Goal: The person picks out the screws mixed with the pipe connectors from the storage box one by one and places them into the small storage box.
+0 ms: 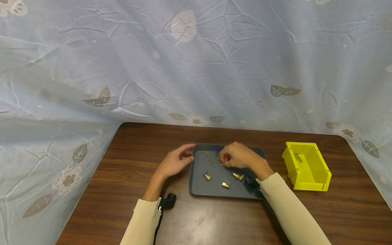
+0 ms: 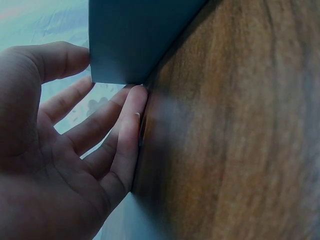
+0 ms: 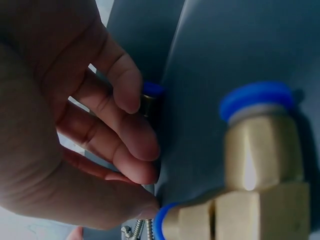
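Note:
A grey tray (image 1: 214, 191) lies on the table with several thin metal screws (image 1: 209, 164) and several brass fittings with blue collars (image 1: 225, 185) in it. My left hand (image 1: 174, 162) is at the tray's left edge, thumb and fingertips touching its side, fingers loosely extended in the left wrist view. Over the tray's far middle, my right hand (image 1: 237, 156) has its fingers bent down among the screws. One screw (image 1: 221, 166) lies at its thumb tip; whether it is pinched is hidden. Large in the right wrist view, a brass fitting (image 3: 262, 155) stands near that hand.
To the right of the tray stands a yellow bin (image 1: 309, 186) with a few screws (image 1: 298, 158) inside. The brown wooden table (image 1: 199, 224) ends at a patterned cloth (image 1: 196, 68) hanging behind. Each wrist carries a small black camera (image 1: 167, 200).

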### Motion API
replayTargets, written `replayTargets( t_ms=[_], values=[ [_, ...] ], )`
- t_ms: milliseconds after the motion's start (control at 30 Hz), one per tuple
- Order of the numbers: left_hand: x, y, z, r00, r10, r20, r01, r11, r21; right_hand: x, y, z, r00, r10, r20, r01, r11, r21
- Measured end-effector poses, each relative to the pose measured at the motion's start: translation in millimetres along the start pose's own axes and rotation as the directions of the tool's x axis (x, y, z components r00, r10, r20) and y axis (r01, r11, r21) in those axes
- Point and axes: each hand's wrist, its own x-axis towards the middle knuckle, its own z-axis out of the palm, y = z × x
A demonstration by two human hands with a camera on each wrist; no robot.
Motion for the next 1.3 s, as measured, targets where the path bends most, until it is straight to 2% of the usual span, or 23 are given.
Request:
replayTargets(
  t_ms=[367, 1300],
  values=[
    [-0.2, 0.1, -0.2, 1.000, 0.001, -0.003, -0.001, 1.000, 0.000, -4.8, 5, 1, 0.999, 0.049, 0.014, -0.050, 0.998, 0.038],
    [0.0, 0.2, 0.7, 1.000, 0.004, -0.007, -0.004, 1.000, -0.003, -28.9, 9, -16, 0.990, 0.063, -0.123, -0.049, 0.992, 0.118]
  ],
)
